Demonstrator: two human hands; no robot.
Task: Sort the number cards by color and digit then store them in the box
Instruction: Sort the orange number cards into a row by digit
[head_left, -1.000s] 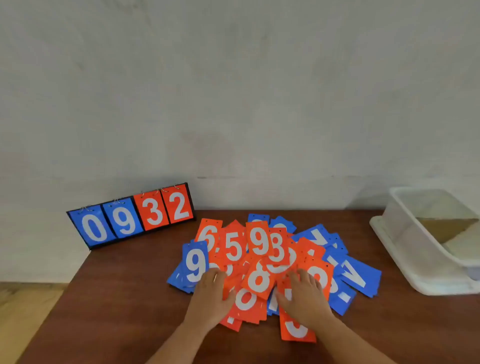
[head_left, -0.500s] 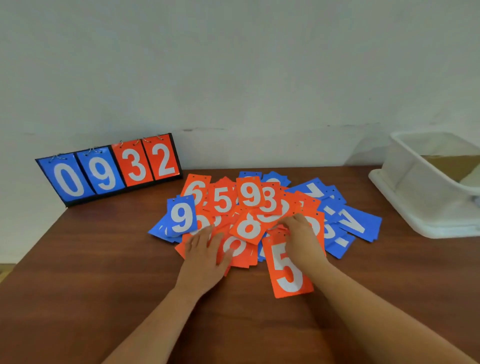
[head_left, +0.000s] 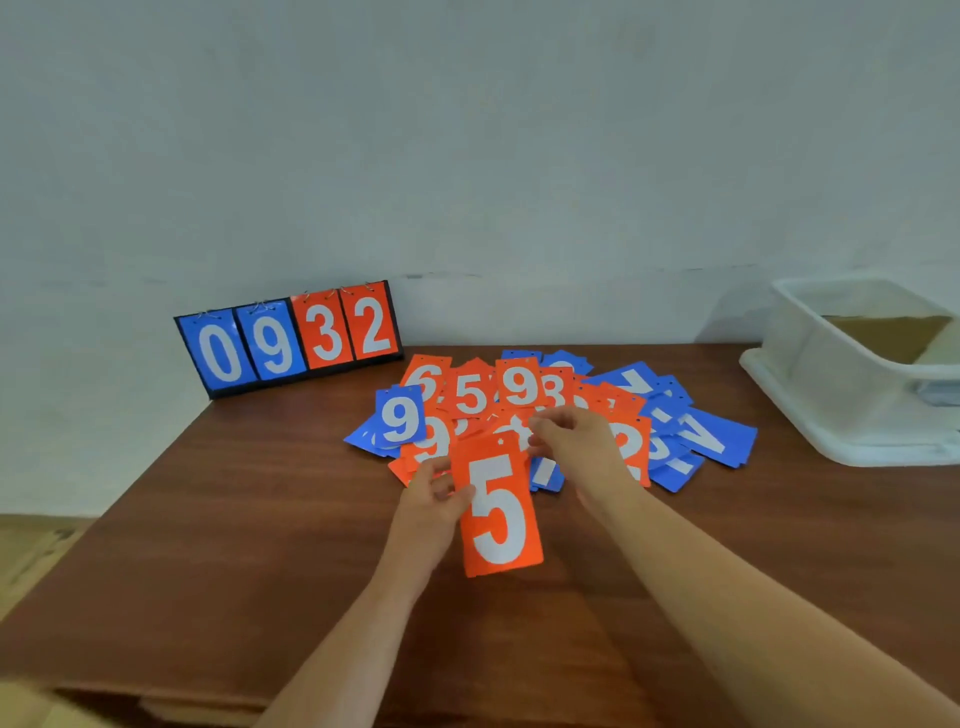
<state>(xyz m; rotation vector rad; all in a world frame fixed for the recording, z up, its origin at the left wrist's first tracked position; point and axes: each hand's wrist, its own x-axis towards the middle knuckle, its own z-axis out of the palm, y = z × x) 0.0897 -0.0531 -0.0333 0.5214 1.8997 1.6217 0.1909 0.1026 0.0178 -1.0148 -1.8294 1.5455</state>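
Number cards (head_left: 519, 387) lie heaped on the table (head_left: 260, 519). The left hand (head_left: 431, 499) pinches the orange 5 card (head_left: 496, 509) by its left edge. The right hand (head_left: 576, 441) curls over them, its grasp impossible to tell.

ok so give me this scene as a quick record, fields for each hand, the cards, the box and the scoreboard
left hand: grips the left edge of an orange 5 card, held in front of the pile
right hand: fingers curled over the card pile; unclear whether it pinches a card
card pile: orange and blue cards mixed and overlapping on the table
box: white, right of the pile, apart from it
scoreboard: stands back left, shows blue 0 9, orange 3 2
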